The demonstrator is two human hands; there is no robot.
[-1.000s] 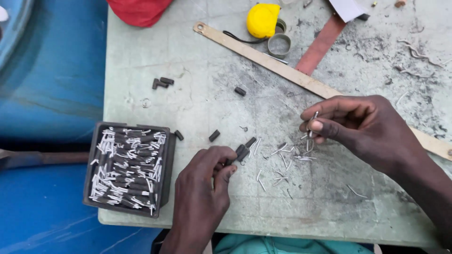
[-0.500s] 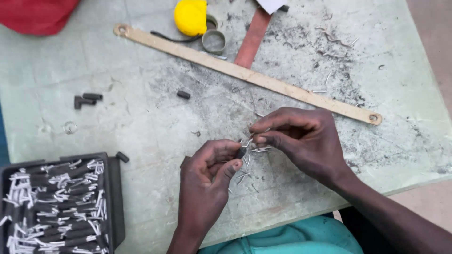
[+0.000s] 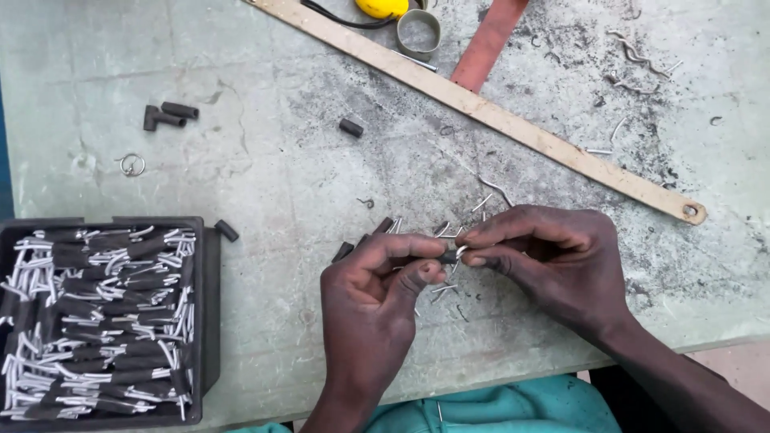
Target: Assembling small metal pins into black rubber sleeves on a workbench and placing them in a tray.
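Note:
My left hand [image 3: 373, 301] pinches a short black tube [image 3: 439, 256] between thumb and fingers near the table's front edge. My right hand [image 3: 553, 261] meets it from the right and grips a thin silver wire piece [image 3: 460, 251] at the tube's end. Loose silver wire pieces [image 3: 481, 202] and black tubes [image 3: 383, 225] lie on the table just behind both hands. A black tray [image 3: 210, 273] at the lower left holds several black tubes fitted with silver wires.
A long tan metal strip [image 3: 497, 112] crosses the grey table [image 3: 265, 176] diagonally. Behind it are a yellow object [image 3: 382, 6], a metal ring clip [image 3: 419, 30] and a reddish strip [image 3: 485, 44]. Stray black tubes [image 3: 167, 115] and a small key ring [image 3: 131, 165] lie at left.
My right hand came down from the right and joined my left hand at the tube. The view shifted, so the tray slid toward the lower left corner.

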